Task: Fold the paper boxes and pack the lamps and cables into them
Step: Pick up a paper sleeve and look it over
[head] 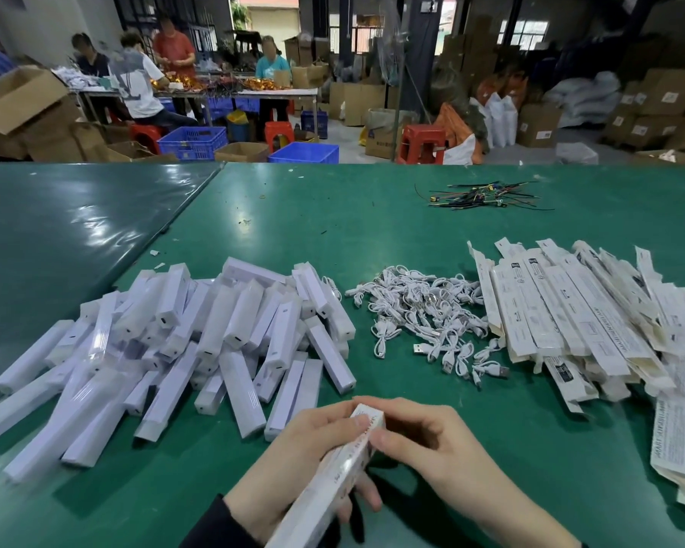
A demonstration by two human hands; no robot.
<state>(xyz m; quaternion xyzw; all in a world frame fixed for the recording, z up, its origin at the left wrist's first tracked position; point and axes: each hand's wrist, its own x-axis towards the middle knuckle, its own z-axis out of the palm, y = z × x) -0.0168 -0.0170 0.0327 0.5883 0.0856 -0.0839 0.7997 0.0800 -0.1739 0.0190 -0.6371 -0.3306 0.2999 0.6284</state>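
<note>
While both hands are working at the near edge of the green table [372, 239], a long white paper box [333, 480] is being held between them, slanting from the near left up toward its far end. The left hand [293, 456] is wrapping closed around the box's middle from the left side, thumb lying across the top near the far end. The right hand [420, 437] is curling its fingers against the far end of the box, fingertips pressing on its right side; whether the end flap is tucked shut is not something I can tell.

On the left, a loose pile of white lamps [182, 350] is lying criss-crossed on the table. Just right of it, at the middle, a tangle of white cables [424, 318] is sitting apart from the lamps. Farther right, a heap of flat unfolded boxes [578, 318] is spreading toward the right edge. At the far right of the table, a small bundle of thin coloured wires [483, 197] is lying well apart from everything else. Beyond the table, people are working at another bench [198, 91] among cardboard cartons and blue crates [192, 142].
</note>
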